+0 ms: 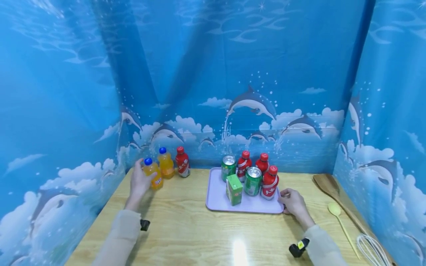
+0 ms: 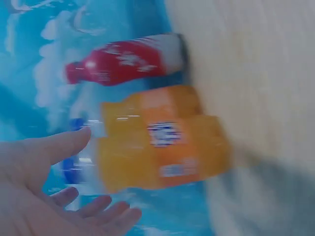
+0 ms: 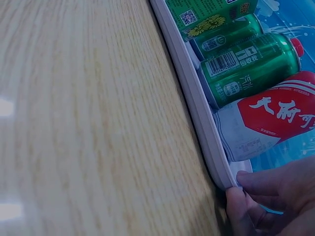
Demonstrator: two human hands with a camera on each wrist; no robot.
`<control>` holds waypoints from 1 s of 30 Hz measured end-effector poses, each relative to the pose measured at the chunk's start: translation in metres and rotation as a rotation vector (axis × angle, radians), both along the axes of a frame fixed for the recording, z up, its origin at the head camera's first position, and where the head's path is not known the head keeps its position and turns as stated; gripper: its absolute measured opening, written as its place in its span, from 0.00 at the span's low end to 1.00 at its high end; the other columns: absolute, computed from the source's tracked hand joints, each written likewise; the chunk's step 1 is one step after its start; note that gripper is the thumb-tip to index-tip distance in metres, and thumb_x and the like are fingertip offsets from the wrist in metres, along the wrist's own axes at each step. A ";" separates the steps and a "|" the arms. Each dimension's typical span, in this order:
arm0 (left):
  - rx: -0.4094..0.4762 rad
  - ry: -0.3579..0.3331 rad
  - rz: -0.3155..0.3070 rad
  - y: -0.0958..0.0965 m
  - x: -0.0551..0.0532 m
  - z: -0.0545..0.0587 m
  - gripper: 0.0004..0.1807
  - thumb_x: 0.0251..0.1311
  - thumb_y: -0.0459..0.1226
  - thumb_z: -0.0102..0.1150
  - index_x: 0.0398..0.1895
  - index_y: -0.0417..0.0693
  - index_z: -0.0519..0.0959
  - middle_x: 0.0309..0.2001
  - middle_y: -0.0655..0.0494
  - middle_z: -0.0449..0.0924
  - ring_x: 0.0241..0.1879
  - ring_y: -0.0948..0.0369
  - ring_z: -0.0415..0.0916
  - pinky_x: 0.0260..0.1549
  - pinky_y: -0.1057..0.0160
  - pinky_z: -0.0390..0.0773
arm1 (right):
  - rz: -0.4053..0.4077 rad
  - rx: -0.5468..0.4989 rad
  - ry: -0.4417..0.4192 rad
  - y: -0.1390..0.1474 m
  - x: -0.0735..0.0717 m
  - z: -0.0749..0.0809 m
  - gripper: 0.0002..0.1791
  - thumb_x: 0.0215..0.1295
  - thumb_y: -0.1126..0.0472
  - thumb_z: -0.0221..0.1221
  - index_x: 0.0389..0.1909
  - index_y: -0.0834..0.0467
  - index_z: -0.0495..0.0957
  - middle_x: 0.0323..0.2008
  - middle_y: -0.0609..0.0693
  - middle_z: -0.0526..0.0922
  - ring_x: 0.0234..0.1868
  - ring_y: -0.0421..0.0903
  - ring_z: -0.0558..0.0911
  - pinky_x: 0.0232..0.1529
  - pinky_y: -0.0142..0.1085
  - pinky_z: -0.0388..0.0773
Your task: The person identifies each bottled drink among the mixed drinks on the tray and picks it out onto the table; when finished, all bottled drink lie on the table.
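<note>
Red bottle (image 3: 273, 118) reads "天府可", green can (image 3: 250, 69) "回收我".

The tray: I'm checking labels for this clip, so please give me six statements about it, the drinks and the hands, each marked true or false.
1. The right hand grips the edge of the tray. True.
2. The left hand is beside two orange bottles. True.
3. The orange bottles have red caps. False: they have blue caps.
4. The tray holds four cans. False: it holds two green cans.
5. The green carton is on the tray. True.
6. Everything red is on the tray. False: one red bottle stands on the table.
</note>
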State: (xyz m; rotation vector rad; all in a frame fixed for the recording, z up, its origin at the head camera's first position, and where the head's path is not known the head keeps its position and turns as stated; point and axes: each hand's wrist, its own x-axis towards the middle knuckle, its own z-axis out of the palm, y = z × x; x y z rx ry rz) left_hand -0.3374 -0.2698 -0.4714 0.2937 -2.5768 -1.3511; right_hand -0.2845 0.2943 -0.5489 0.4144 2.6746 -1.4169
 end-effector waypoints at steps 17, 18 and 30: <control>-0.084 0.384 -0.391 0.195 0.038 0.055 0.40 0.70 0.47 0.66 0.81 0.54 0.62 0.78 0.48 0.66 0.77 0.48 0.66 0.76 0.40 0.69 | 0.004 -0.016 0.010 0.002 0.002 -0.002 0.19 0.70 0.65 0.62 0.56 0.72 0.75 0.34 0.58 0.82 0.24 0.42 0.81 0.24 0.35 0.86; -0.084 0.376 -0.422 0.209 0.041 0.053 0.41 0.69 0.48 0.66 0.82 0.55 0.61 0.79 0.49 0.66 0.77 0.49 0.66 0.76 0.39 0.69 | 0.001 -0.015 0.011 0.002 0.003 -0.002 0.19 0.70 0.65 0.62 0.56 0.72 0.75 0.34 0.58 0.82 0.24 0.42 0.81 0.24 0.35 0.86; -0.283 0.214 -0.573 0.338 0.051 0.014 0.49 0.67 0.61 0.63 0.85 0.56 0.56 0.83 0.54 0.58 0.81 0.53 0.60 0.75 0.44 0.72 | -0.003 -0.008 0.057 -0.002 0.006 0.000 0.19 0.69 0.65 0.62 0.55 0.72 0.77 0.32 0.58 0.84 0.22 0.41 0.81 0.21 0.33 0.84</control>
